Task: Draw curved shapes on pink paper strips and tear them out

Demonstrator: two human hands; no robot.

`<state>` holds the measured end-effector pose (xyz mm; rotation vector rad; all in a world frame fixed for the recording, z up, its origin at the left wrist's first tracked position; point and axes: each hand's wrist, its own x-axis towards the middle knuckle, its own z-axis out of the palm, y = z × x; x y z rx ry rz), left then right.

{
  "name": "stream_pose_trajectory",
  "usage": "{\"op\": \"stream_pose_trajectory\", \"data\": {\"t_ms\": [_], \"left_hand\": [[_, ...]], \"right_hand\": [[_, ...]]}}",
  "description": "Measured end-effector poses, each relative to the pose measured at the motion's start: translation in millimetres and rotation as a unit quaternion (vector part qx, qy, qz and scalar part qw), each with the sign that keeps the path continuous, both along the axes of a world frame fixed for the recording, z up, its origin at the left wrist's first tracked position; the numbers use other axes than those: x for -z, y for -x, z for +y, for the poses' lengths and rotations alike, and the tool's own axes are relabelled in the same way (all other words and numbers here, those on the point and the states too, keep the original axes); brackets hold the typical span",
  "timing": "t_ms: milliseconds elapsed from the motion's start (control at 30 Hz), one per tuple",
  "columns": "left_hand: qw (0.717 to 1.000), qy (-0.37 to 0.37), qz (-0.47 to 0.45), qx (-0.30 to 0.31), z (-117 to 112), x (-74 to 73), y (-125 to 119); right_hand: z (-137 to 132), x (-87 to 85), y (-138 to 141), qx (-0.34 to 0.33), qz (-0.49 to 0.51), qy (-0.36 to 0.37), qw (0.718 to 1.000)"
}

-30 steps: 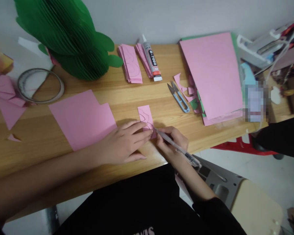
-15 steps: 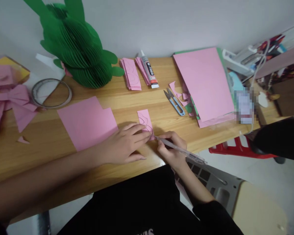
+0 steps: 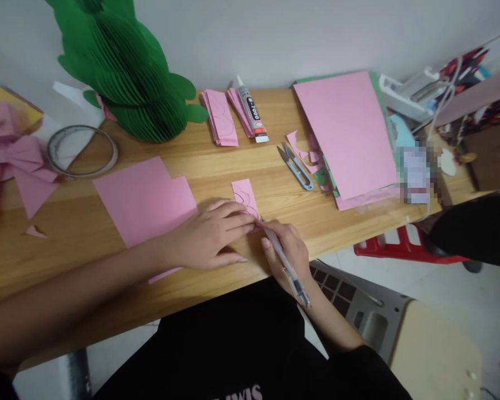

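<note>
My left hand (image 3: pixel 212 236) lies flat with its fingers stretched to the right, pressing on a small pink paper strip (image 3: pixel 242 191). Dark curved lines are drawn on that strip, and its lower part is covered by my fingers. In my right hand (image 3: pixel 291 253) is a clear pen (image 3: pixel 286 264), held between thumb and fingers at the strip's lower right corner. Beside my left wrist lies a larger pink sheet (image 3: pixel 145 194), partly under the forearm.
Thread snips (image 3: pixel 295 166) lie near pink scraps and a stack of pink sheets (image 3: pixel 350 139). Behind are a glue tube (image 3: pixel 252 111), pink strips (image 3: pixel 220 119) and a green paper honeycomb figure (image 3: pixel 129 78). A tape roll (image 3: pixel 115 153) and a pink paper bow (image 3: pixel 20 161) are at left.
The pen has swung to a steeper angle, its back end now lower and nearer my body. My right hand has shifted slightly left, close against my left fingertips. The whole view has tilted slightly.
</note>
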<state>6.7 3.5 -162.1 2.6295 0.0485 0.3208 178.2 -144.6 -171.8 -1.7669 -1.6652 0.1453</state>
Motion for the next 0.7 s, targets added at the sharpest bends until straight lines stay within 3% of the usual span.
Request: {"op": "stream_pose_trajectory", "data": {"t_ms": [200,467,700], "left_hand": [[1.0,0.011,0.0,0.003,3.6,0.8,-1.8],[0.999,0.034,0.002,-0.002,7.7,3.1,-2.4],[1.0,0.026,0.003,0.005,9.5,3.1,-3.1]], "right_hand": [[0.4,7.8,1.6,0.007,-0.034,-0.014,0.999],[1.5,6.8,1.9,0.012,-0.004,-0.021,1.0],[0.5,-7.4,1.5,0.095,0.17,0.015,0.981]]}}
